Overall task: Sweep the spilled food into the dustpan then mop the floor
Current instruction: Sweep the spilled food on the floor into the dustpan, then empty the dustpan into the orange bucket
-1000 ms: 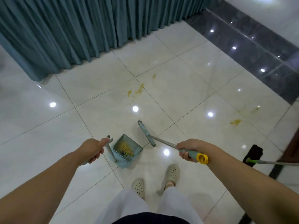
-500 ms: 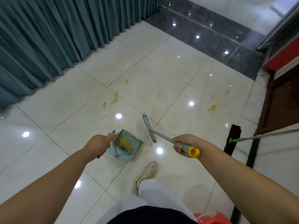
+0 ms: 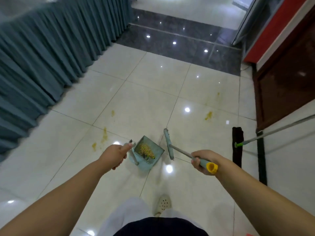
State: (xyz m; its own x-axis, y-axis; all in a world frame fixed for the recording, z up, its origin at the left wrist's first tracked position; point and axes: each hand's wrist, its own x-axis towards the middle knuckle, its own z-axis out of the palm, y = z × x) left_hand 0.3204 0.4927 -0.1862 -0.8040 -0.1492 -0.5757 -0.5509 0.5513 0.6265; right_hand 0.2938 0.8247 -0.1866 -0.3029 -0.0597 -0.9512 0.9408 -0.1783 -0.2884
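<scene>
dustpan [image 3: 148, 153] in left hand [image 3: 114, 155]; broom [image 3: 172, 147] in right hand [image 3: 203, 161]

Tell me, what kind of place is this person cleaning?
Probably a restaurant or banquet hall, though that is a guess: glossy floor tiles, a long table skirted in pleated teal cloth, and a dark wooden counter along the right.

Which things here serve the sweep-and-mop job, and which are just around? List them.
Job things:
teal plastic dustpan holding yellow food bits, left hand on its handle
teal broom, gripped by right hand
yellow floor stains
black flat mop

Just around:
teal pleated curtain
dark wooden cabinet
</scene>
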